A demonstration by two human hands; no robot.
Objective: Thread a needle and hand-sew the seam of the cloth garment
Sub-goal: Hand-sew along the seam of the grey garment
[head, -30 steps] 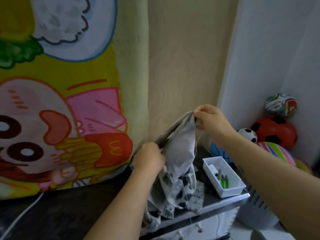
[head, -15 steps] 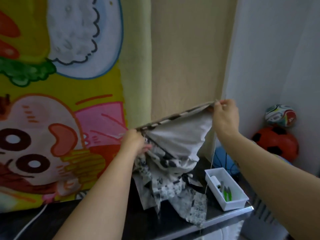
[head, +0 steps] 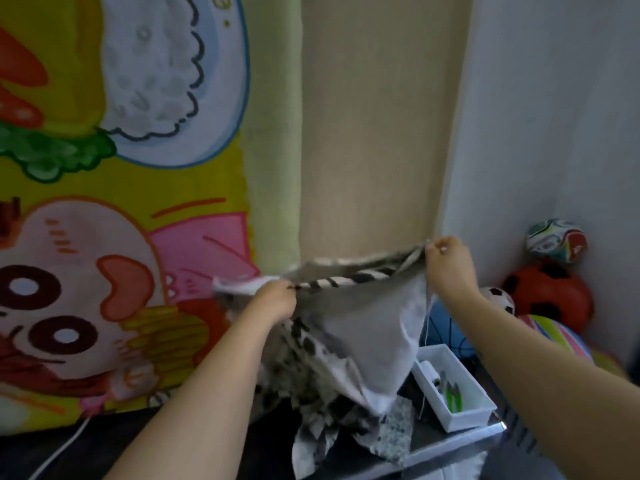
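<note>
Stretched wider: garment point(head: 363, 317) | taut between hands | left hand point(head: 275, 299), right hand point(head: 448, 263) each pinch its edge

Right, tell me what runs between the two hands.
In the head view, the striped edge of the garment runs from left hand to right hand; the rest hangs below.

Cartoon hanging point(head: 121, 202) left; balls point(head: 550, 296) piled right corner; white cable point(head: 65, 445) on dark tabletop point(head: 121, 434)

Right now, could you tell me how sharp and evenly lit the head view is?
Head view: dim, flat light; motion blur softens the garment, left hand and right hand; wide-angle bowing curves the wall corner; a glint marks the table edge.
</note>
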